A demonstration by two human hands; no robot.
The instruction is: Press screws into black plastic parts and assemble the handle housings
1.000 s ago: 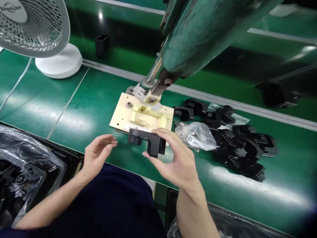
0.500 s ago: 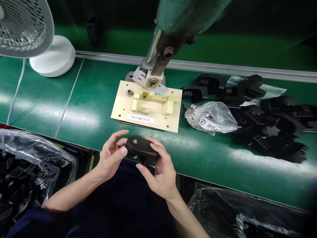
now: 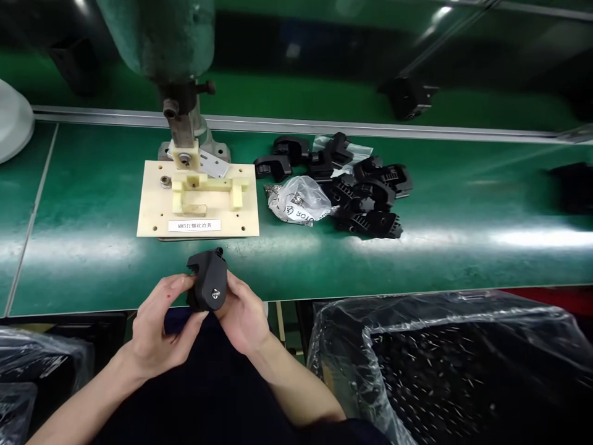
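Between my hands, just over the bench's front edge, is a black plastic clamp-like part with a silver screw in its rounded end. It stands turned with that screw end down towards me. My left hand pinches its left side between thumb and fingers. From the right, my right hand holds it too, its fingers partly hidden behind the part. Beyond them lies a cream fixture plate with raised blocks and a printed label, under the head of a green press.
Right of the fixture lie a clear plastic bag of small metal pieces and a pile of black plastic parts. A plastic-lined bin stands below the bench at right, another lined bin at left. A white fan base is at far left.
The black part has been turned from lying sideways to standing upright, its screw end now towards me. Both hands have shifted their grip around it. My view has swung to the right.
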